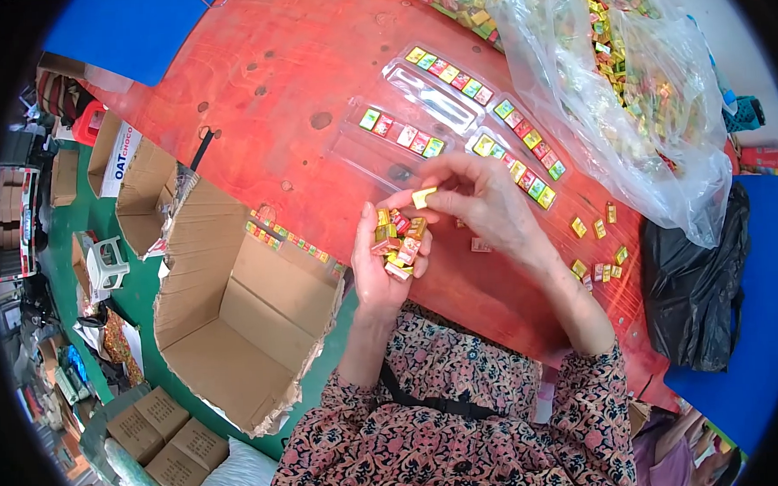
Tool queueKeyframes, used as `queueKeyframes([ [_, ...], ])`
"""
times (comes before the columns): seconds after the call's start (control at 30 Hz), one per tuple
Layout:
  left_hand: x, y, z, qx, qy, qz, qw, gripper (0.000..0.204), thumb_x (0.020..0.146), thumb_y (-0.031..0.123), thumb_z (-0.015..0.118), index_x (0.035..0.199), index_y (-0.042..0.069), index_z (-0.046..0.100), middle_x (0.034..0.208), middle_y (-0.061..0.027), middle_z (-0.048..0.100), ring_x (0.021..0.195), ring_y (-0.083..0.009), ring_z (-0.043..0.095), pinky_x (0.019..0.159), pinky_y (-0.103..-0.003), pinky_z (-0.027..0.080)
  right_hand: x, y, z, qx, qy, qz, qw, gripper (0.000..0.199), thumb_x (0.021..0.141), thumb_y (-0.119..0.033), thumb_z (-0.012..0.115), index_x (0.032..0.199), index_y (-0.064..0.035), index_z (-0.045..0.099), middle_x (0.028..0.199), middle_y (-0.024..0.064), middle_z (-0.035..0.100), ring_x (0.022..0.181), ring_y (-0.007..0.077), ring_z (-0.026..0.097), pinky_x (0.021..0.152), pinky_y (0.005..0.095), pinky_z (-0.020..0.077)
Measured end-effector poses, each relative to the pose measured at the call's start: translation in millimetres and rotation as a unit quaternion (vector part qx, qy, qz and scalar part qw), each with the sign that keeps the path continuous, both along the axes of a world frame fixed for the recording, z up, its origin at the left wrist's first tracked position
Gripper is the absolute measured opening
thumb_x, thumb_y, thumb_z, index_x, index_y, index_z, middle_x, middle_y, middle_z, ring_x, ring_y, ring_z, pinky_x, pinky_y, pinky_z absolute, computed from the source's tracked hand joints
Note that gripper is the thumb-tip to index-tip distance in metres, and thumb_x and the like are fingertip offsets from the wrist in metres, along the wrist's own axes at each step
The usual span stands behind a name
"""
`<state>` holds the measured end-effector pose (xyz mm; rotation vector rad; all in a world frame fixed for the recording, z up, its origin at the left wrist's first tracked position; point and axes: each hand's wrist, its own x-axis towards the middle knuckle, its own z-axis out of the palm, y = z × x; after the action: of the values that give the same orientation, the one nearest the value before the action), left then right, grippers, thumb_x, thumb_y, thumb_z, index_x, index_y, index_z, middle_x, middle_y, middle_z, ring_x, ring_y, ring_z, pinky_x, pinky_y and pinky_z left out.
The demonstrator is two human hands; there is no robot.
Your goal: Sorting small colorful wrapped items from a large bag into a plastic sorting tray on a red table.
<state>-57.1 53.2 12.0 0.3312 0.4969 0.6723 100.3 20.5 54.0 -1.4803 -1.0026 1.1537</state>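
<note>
My left hand [375, 283] is cupped palm-up around a heap of small red and yellow wrapped blocks [398, 243]. Just above the heap, my right hand [491, 205] pinches one yellow block [423, 197] between thumb and fingers. Beyond my hands, clear plastic trays [440, 109] lie on the red table [263, 136], with rows of yellow, red and green blocks [402, 135] in them. Another row [529, 139] runs along the right tray. Several loose blocks [598, 229] are scattered to the right of my right forearm.
A large clear bag [575, 122] full of similar blocks covers the far right of the table. A black plastic bag [694, 273] hangs at the right edge. At left, an open cardboard box [236, 328] stands against the table. A white stool [106, 264] and brown cartons [167, 435] sit farther left.
</note>
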Motion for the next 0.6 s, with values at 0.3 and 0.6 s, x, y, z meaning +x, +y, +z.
queueKeyframes([
  [0.3, -2, 0, -3, 0.02, -0.008, 0.006, 1.0, 0.05, 0.097, 0.041, 0.025, 0.112, 0.002, 0.051, 0.093, -0.0185, 0.061, 0.06, -0.0158, 0.055, 0.037, -0.023, 0.039, 36, 69, 11, 0.066, -0.237, -0.045, 0.968, 0.017, 0.074, -0.005, 0.066, 0.088, 0.0047, 0.062, 0.079, 0.0119, 0.063, 0.069, 0.0161, 0.059, 0.063, 0.0284, 0.047],
  [0.6, -1, 0, -2, 0.018, -0.016, 0.0, 1.0, 0.05, 0.097, 0.041, 0.024, 0.111, 0.001, 0.051, 0.093, -0.0197, 0.061, 0.059, -0.0162, 0.054, 0.038, -0.023, 0.038, 27, 89, -25, 0.148, -0.337, -0.007, 0.93, 0.013, 0.07, 0.0, 0.063, 0.083, 0.0032, 0.062, 0.072, 0.0136, 0.061, 0.071, 0.023, 0.061, 0.063, 0.034, 0.0459],
])
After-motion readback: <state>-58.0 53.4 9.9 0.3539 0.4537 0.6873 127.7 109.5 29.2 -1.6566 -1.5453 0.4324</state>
